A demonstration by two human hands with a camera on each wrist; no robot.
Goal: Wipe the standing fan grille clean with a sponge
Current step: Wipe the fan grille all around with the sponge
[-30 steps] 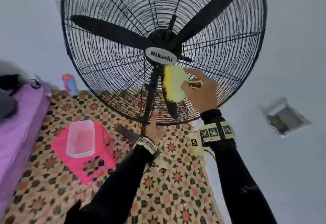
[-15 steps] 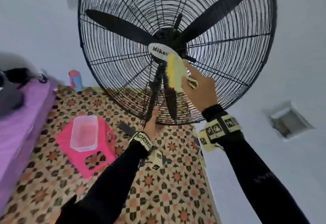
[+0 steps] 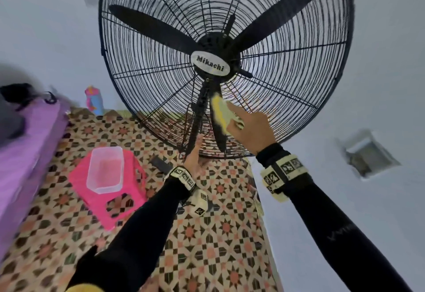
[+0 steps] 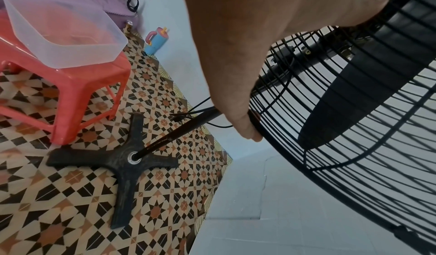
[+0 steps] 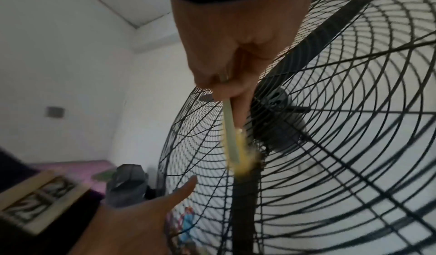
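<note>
A black standing fan with a round wire grille (image 3: 287, 66) and a white Mikachi badge (image 3: 211, 63) fills the upper head view. My right hand (image 3: 249, 126) holds a yellow sponge (image 3: 220, 113) flat against the grille just below the badge, over the lower blade. In the right wrist view the sponge (image 5: 232, 143) shows edge-on between my fingers and the wires. My left hand (image 3: 195, 156) grips the bottom rim of the grille (image 4: 257, 128), fingers curled around the edge wire, thumb raised.
A pink plastic stool (image 3: 110, 190) carrying a clear plastic tub (image 3: 105, 169) stands on the patterned floor to the left. The fan's cross-shaped base (image 4: 122, 162) and pole sit beside it. A purple bed (image 3: 27, 144) lies far left, a blue bottle (image 3: 94, 100) by the wall.
My right hand slid the sponge up to the badge, then back down the grille to below the hub. My left hand kept its grip on the bottom rim. The head view shifted.
</note>
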